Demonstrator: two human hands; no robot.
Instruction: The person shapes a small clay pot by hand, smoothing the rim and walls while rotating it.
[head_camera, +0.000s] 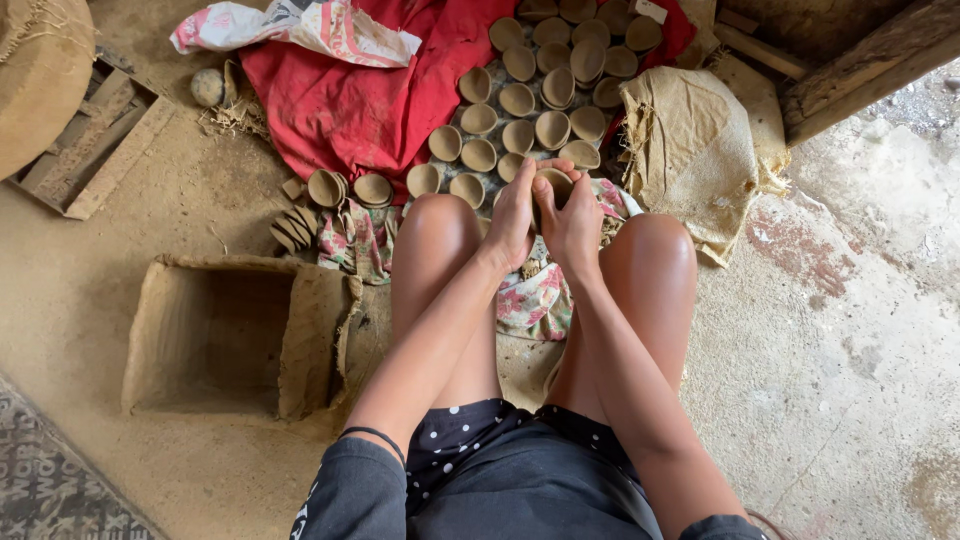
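Hands meet between the knees: left hand (513, 220) and right hand (572, 222) both clasp one small clay cup (555, 182) just before the rows of cups (530, 100), so light, even finger pressure would probably keep its rim round.

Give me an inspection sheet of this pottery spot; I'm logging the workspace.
Surface: dusty earthen floor, stained.
Job's things: small round clay cup held by both hands; rows of matching unfired clay cups on red cloth.
Clutter: burlap sack, clay-lined square box, floral rag.
Grips: left hand and right hand closed on the cup.
Cables: nothing seen.
Surroundings: wooden beam.
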